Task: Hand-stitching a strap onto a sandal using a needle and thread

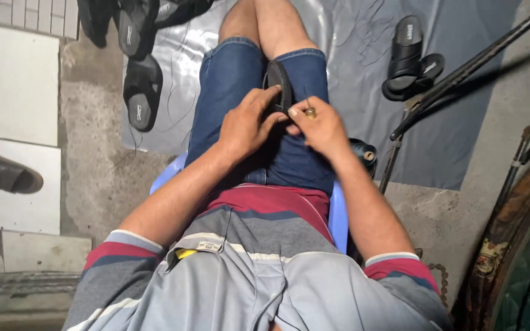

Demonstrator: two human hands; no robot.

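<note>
Left hand and right hand together, fingers curled.

Black sandal on blue denim shorts, grey shirt with maroon stripes, light-blue chair, grey sheet.

Daylight, soft and even; moderate brightness. Glare streaks on grey sheet near top centre. Rod casts a broad soft shadow to its right. Focus sharp at centre; slight wide-angle stretch at edges. Bottom-right corner dim, detail lost.

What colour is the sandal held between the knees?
Black. The sandal, seen in the head view, is gripped by the left hand and right hand.
</note>
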